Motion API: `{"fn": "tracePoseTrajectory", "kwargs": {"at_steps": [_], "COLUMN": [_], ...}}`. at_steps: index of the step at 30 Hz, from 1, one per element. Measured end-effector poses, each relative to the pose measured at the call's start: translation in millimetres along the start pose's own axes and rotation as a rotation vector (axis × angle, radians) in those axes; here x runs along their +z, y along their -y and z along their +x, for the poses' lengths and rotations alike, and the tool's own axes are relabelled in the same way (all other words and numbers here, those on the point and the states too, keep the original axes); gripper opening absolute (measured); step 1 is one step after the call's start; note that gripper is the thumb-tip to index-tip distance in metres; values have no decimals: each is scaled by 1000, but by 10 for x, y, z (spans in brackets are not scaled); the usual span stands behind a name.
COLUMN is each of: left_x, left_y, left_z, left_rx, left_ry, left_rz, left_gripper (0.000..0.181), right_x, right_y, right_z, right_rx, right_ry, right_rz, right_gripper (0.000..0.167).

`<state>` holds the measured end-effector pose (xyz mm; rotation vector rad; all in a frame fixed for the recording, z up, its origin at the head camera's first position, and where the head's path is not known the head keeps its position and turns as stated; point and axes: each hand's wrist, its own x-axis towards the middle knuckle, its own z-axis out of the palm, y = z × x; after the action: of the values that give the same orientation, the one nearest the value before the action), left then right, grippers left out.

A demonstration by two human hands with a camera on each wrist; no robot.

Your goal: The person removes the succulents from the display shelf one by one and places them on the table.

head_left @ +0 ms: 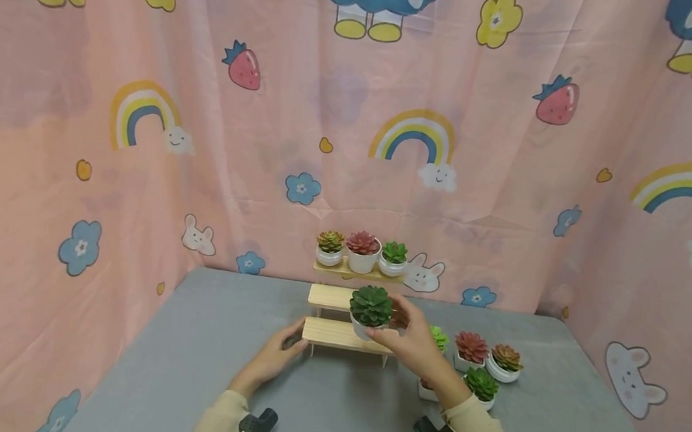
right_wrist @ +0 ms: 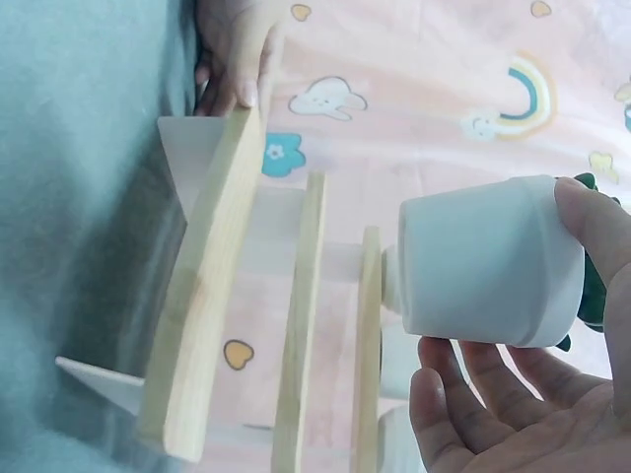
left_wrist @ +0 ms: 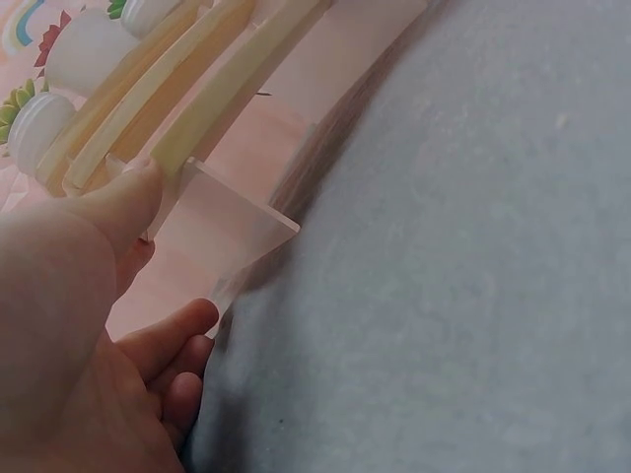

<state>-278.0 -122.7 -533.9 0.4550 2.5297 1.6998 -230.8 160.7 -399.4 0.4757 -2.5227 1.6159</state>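
Observation:
A dark green succulent (head_left: 370, 305) in a white pot (right_wrist: 493, 261) is held by my right hand (head_left: 418, 344), thumb on one side and fingers on the other, above the lower tiers of a wooden stand (head_left: 340, 334). My left hand (head_left: 270, 362) touches the left end of the lowest tier; in the left wrist view its thumb rests on the board (left_wrist: 237, 84) and the other fingers are bent beside the translucent support (left_wrist: 232, 222). On the top tier stand three potted succulents: yellow-green (head_left: 329, 242), pink-red (head_left: 363, 243) and green (head_left: 393, 252).
Several more potted succulents, including a red one (head_left: 471, 347), an orange-brown one (head_left: 506, 358) and a green one (head_left: 481, 383), stand on the grey table (head_left: 156, 362) right of the stand, around my right forearm. A patterned pink curtain (head_left: 268, 140) hangs behind.

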Motion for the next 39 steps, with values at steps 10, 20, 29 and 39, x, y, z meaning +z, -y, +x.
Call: {"fn": "tracePoseTrajectory", "kwargs": {"at_steps": [10, 20, 29, 39], "left_x": [0, -11, -6, 0], "left_y": [6, 6, 20, 17], "left_z": [-1, -1, 0, -5], "left_rx": [-20, -8, -1, -6], "left_ry": [-8, -14, -3, -3], "left_rz": [11, 7, 15, 16], "left_gripper": [63, 65, 65, 64], "right_x": [-215, -428, -605, -851], "right_y": [-115, -175, -286, -389], "right_z": [-214, -368, -524, -638], "right_rx": [81, 148, 123, 148], "right_ry": [-46, -96, -155, -176], "right_rz": [-63, -176, -221, -244], "right_gripper": [72, 81, 80, 84]}}
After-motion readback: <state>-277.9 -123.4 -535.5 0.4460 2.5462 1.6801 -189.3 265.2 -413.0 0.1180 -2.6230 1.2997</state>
